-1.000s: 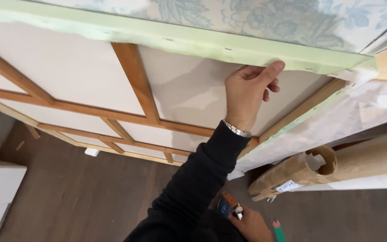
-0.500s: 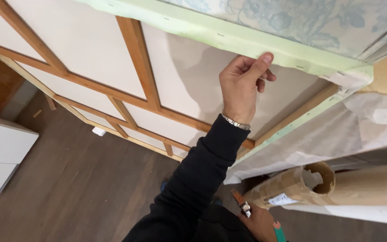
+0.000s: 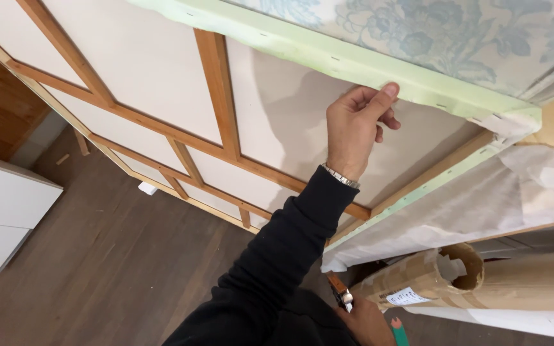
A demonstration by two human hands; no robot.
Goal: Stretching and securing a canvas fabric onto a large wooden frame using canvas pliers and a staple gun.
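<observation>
Item: stretched canvas (image 3: 277, 122), large, seen from the back, leaning tilted across the upper frame from 10 to 3 o'clock. Pale green fabric edge (image 3: 354, 61) folded over the top stretcher bar and stapled; a row of staples shows along it to the corner at 3 o'clock, so fixing along this edge appears largely done. The lower and far edges are too little shown to judge. Blue floral face cloth (image 3: 456, 32) lies beyond the edge at 1 o'clock.

Left hand (image 3: 352, 131): raised at centre, fingers curled loosely, index fingertip pressing the green edge; gripping nothing.

Right hand (image 3: 367, 323): at 6 o'clock, mostly cut off, fingers closed on a small metal-tipped tool (image 3: 340, 293); a green-tipped object (image 3: 397, 332) beside it.

Surroundings: wooden cross-bars (image 3: 222, 96) on the canvas back; cardboard roll (image 3: 482, 282) at 4 o'clock; white cabinet (image 3: 4, 211) at 9 o'clock; dark wood floor (image 3: 110, 275) below.
</observation>
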